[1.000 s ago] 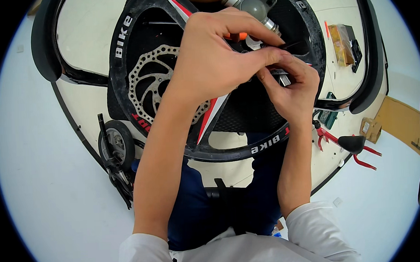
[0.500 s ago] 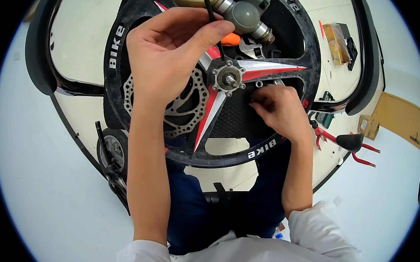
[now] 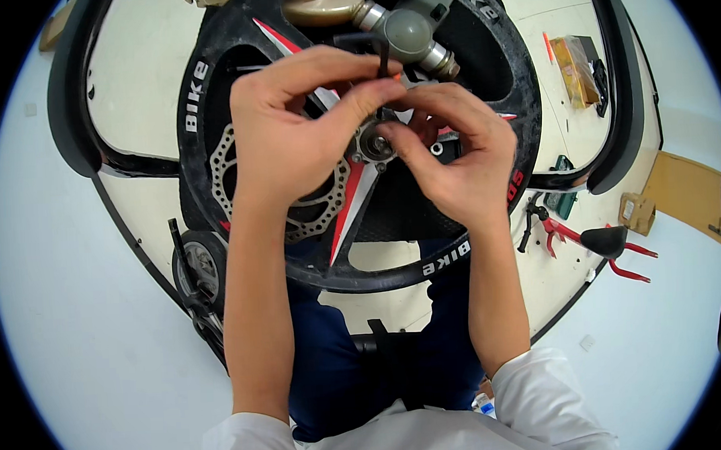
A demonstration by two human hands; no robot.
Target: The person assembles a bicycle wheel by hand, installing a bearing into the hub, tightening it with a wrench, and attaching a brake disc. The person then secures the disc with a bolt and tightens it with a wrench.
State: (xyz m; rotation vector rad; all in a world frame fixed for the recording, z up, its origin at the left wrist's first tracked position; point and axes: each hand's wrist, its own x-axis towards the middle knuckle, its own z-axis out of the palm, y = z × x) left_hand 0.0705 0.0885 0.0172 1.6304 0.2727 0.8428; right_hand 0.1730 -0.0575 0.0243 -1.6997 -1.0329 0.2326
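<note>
Working at the hub (image 3: 373, 144) of a black bicycle wheel (image 3: 210, 95) with red-and-white spokes, held over the lap at the table's near edge. Left hand (image 3: 292, 139), fingers curled and pinched narrow on a black hex key (image 3: 381, 51) whose bent arm rises just above the hub. Right hand (image 3: 463, 168), also narrowly pinched, thumb and forefinger meeting at the hub's right side; what lies between those fingertips too small to tell. Perforated brake disc (image 3: 229, 174) seated left of the hub, partly under the left wrist. Grey-and-tan cylindrical fitting (image 3: 404, 30) just above the hub, at the wheel's far rim. Judged stage: fastening work at the axle under way, tool at the hub, disc already mounted, hub end apparently not yet finished. Red-handled pliers (image 3: 594, 239) well right of the hub, beyond the rim, on the pale round table (image 3: 145, 81). Yellow packet (image 3: 570, 59) up and right of the hub, near a black curved frame (image 3: 624, 93). Small black wheel (image 3: 197, 264) down and left of the hub, just outside the rim. Open room: little around the hub itself, both hands crowding it and the fitting close overhead; freer table surface left of the wheel; table edge close below the rim.
</note>
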